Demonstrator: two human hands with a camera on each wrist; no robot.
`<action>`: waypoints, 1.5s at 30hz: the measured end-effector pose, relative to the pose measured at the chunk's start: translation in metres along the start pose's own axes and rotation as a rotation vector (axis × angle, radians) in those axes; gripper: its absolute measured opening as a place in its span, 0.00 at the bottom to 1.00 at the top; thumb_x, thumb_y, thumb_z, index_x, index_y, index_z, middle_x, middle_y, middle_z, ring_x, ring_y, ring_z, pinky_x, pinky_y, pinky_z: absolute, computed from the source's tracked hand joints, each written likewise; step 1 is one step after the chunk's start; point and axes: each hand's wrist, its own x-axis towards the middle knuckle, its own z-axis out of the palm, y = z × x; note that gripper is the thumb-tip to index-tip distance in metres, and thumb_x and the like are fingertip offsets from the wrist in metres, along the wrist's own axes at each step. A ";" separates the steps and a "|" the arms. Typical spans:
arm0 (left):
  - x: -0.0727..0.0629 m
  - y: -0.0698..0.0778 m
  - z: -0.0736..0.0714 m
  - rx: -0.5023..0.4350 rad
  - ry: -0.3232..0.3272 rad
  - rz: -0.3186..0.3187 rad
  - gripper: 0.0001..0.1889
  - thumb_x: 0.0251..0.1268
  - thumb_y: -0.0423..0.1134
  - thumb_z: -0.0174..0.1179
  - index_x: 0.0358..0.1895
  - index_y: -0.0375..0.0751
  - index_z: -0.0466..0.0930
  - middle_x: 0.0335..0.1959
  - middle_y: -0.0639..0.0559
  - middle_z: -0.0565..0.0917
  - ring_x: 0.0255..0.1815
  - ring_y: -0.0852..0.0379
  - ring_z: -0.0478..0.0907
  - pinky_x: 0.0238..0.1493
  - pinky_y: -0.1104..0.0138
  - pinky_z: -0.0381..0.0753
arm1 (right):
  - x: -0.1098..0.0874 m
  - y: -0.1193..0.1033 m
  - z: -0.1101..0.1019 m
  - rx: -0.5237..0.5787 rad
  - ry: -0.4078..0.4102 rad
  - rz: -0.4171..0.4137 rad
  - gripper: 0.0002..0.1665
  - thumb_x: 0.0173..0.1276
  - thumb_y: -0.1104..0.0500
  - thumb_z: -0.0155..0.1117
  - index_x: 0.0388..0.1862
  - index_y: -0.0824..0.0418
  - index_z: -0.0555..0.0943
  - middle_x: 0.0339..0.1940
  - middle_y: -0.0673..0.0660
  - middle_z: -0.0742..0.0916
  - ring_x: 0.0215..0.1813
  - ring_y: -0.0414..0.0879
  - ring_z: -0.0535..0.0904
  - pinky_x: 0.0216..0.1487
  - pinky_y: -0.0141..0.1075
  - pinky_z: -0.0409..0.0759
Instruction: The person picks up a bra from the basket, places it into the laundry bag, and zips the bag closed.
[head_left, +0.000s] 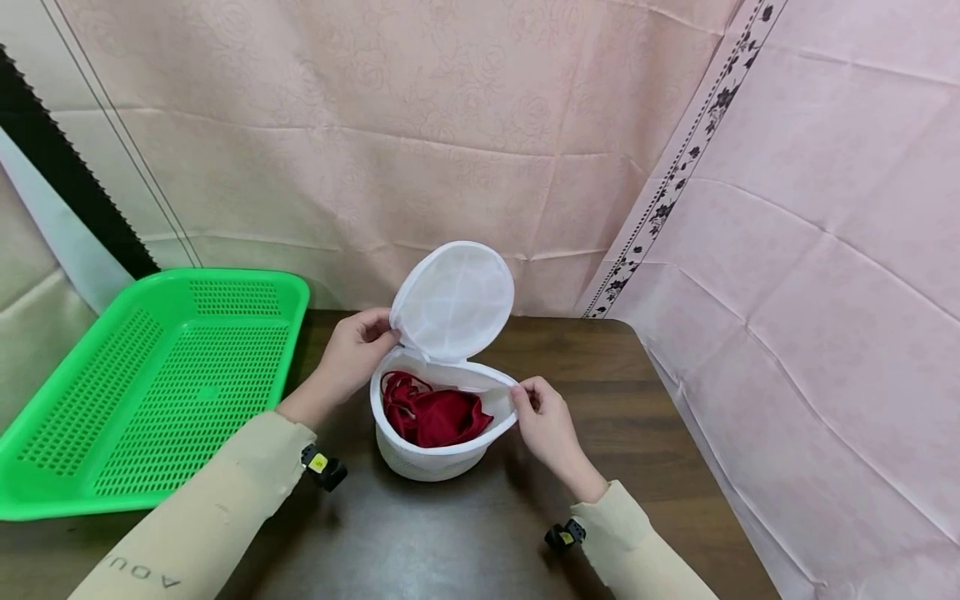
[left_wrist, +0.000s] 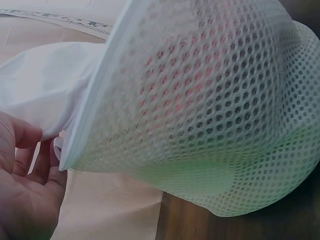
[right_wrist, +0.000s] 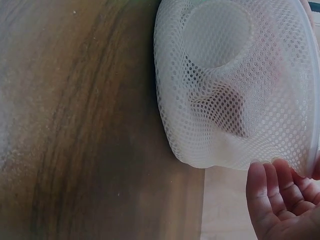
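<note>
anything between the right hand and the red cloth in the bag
The mesh bag's rim, which the right hand pinches, lies between; from above, nothing visible covers the red cloth: the lid is open.

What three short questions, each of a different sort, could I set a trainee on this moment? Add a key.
1. True or false: the red cloth lies inside the white bag.

2. Multiple choice: what does the right hand pinch?
A) the red cloth
B) the bag's rim
C) the lid

3. Fill in the missing word: the green basket is nearer to the person's ____ hand.

Key:
1. True.
2. B.
3. Left: the left hand is on the basket's side of the bag.
</note>
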 end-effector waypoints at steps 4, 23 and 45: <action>0.001 -0.004 0.000 -0.013 -0.001 0.007 0.11 0.66 0.31 0.61 0.49 0.34 0.83 0.44 0.41 0.83 0.41 0.49 0.80 0.40 0.71 0.80 | 0.000 -0.001 -0.001 0.000 -0.003 0.002 0.08 0.73 0.58 0.58 0.36 0.61 0.79 0.23 0.57 0.79 0.24 0.57 0.79 0.24 0.36 0.79; -0.009 0.007 -0.003 0.045 -0.154 -0.046 0.10 0.66 0.25 0.55 0.39 0.34 0.88 0.50 0.41 0.80 0.57 0.48 0.73 0.48 0.75 0.74 | 0.000 0.002 0.000 -0.001 0.018 0.016 0.09 0.73 0.59 0.58 0.33 0.61 0.78 0.22 0.57 0.80 0.24 0.58 0.78 0.23 0.36 0.78; -0.009 -0.012 -0.005 -0.038 -0.094 -0.114 0.18 0.70 0.36 0.58 0.61 0.46 0.76 0.53 0.48 0.80 0.53 0.52 0.79 0.54 0.60 0.77 | -0.001 0.001 -0.001 -0.069 0.044 -0.014 0.08 0.73 0.59 0.59 0.32 0.60 0.79 0.21 0.54 0.79 0.23 0.48 0.75 0.22 0.34 0.74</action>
